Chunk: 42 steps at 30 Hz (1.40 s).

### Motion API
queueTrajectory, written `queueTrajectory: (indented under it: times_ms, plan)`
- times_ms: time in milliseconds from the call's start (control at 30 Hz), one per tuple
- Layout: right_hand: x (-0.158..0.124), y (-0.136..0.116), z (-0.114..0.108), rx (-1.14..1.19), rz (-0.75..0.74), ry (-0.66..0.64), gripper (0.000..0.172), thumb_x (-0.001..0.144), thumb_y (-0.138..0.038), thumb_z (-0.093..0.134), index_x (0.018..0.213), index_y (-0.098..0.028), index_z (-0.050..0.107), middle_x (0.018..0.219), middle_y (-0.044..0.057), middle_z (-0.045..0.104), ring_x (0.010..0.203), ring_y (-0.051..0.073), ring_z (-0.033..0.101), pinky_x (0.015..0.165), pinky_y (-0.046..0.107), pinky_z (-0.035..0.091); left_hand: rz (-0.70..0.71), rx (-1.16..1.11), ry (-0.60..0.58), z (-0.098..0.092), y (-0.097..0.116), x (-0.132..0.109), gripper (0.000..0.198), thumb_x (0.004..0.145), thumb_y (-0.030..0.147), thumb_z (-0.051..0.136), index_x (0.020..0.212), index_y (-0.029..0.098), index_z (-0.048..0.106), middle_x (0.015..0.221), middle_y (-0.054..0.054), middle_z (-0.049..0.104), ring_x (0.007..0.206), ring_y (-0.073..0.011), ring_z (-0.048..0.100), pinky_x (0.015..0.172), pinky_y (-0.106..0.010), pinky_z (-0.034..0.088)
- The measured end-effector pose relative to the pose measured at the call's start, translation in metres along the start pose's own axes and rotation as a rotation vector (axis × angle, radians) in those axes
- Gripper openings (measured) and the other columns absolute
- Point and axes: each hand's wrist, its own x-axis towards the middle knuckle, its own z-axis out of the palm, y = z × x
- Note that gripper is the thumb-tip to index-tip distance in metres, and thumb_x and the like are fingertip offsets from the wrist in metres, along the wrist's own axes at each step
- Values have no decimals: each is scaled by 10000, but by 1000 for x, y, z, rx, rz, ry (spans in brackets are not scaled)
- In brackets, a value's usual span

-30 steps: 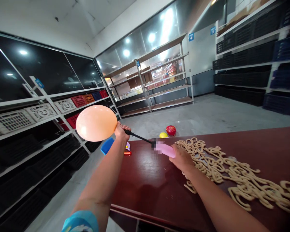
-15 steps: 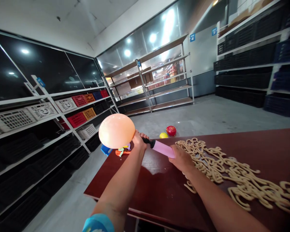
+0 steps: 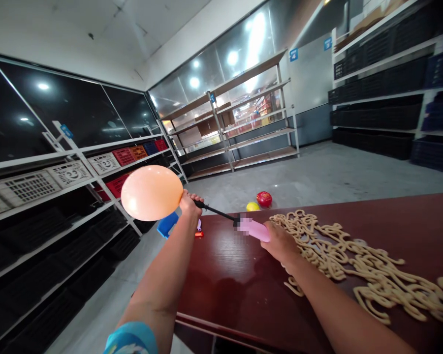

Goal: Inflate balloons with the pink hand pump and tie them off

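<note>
An inflated peach balloon [image 3: 152, 193] swells from the far side of my left hand [image 3: 190, 202], whose fingers are closed around its neck and the black end of a hand balloon pump [image 3: 257, 230]. A long stretch of the pump's thin black rod [image 3: 219, 212] shows between my hands. My right hand [image 3: 282, 243] is wrapped around the pump's pink barrel, above the table; a pixelated patch covers the barrel's front end. Beside this hand lies a tangle of tan, rope-like strands [image 3: 339, 248]. The nozzle is hidden by my left hand.
A dark red table [image 3: 236, 285] spreads below my arms. By its far left edge are a blue container [image 3: 168, 225] and a small orange piece [image 3: 199, 234]. Beyond the far edge sit a yellow ball-like thing [image 3: 253, 206] and a red one [image 3: 264, 199]. Crate-filled shelves [image 3: 114, 172] line the left wall.
My left hand has moved left with the balloon, away from my right hand. The pump is drawn out, so more of its black rod shows. My right hand has barely moved.
</note>
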Motion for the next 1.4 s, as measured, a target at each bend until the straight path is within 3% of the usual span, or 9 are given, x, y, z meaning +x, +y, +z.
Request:
queueTrajectory:
  times_ms: [233,367,467,733,833,933,1233,1333,1400]
  plan:
    - [-3,-8,-4,-19,25,-57,315,648,-204,619,945,-208,516,901,36,596,829,186,547,643,262,328,-122,3,2,-1,-71,-32,331,765,333,522,620,205,253,468,78,228,347,-71,288,392,-222,268]
    - [-3,-9,-5,-6,29,-63,304,652,-226,618,937,-209,514,869,29,593,810,183,549,629,257,328,-163,-1,-20,1,-86,-44,371,762,374,521,610,206,227,462,74,228,349,-75,296,393,-230,280]
    - [-3,-7,-4,4,-16,-25,297,668,-226,603,951,-211,513,889,33,587,834,182,544,649,257,335,-140,19,-18,4,-72,-39,353,768,351,516,609,206,236,456,75,227,345,-76,293,391,-231,284]
    - [0,-5,-5,19,6,-9,274,667,-199,585,933,-215,522,848,38,584,781,181,549,609,266,338,-6,39,-46,9,15,1,300,808,269,456,613,202,238,457,73,224,334,-69,274,379,-220,274]
    - [0,-3,-1,32,-13,-6,276,647,-176,581,914,-205,520,851,42,581,779,182,544,626,273,356,39,36,-53,4,23,7,307,805,275,465,615,200,236,463,74,226,337,-68,275,380,-218,274]
    - [-1,-1,3,16,-24,-2,261,634,-170,579,885,-200,513,847,42,581,788,188,540,639,281,360,21,22,-33,0,7,3,307,803,283,468,618,200,237,466,77,220,338,-67,275,383,-214,270]
    - [-4,-4,0,-32,-7,-32,291,644,-229,617,910,-204,503,882,31,588,814,187,539,633,269,318,-153,0,-2,-1,-82,-40,336,768,344,514,616,204,249,463,77,240,346,-72,294,401,-223,281]
    - [-4,-5,-2,-29,-8,-36,324,645,-235,625,945,-207,504,908,32,587,832,188,537,637,267,317,-170,-10,-11,-2,-88,-45,338,769,351,508,612,206,246,463,75,241,352,-77,306,409,-234,303]
    - [-3,-6,-4,-22,-23,-35,324,656,-228,616,961,-208,507,914,33,585,855,188,535,652,264,320,-156,-4,-11,-2,-81,-41,330,772,332,502,609,206,245,462,73,238,353,-78,304,404,-234,298]
